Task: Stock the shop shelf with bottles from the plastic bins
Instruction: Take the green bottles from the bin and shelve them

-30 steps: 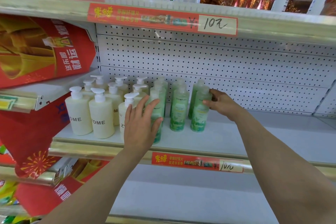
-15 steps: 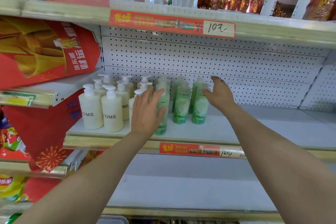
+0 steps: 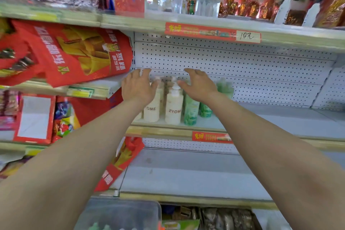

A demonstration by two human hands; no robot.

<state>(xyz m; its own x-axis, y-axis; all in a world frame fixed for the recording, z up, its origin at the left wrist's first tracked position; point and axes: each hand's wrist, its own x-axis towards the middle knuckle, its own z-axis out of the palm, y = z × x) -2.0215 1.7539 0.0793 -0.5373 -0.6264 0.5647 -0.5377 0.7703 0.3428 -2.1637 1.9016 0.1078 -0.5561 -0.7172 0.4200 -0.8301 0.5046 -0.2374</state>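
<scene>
The left hand (image 3: pixel 137 87) hides the tops of some white bottles (image 3: pixel 173 106). The right hand (image 3: pixel 200 87) covers the tops of the green bottles (image 3: pixel 191 112). The plastic bin (image 3: pixel 121 213) is cut off at the bottom edge and blurry.

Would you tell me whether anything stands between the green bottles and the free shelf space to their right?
Nothing visible does. Right of the green bottles the shelf shows only bare board; the left hand and right hand are over the bottle tops.
</scene>
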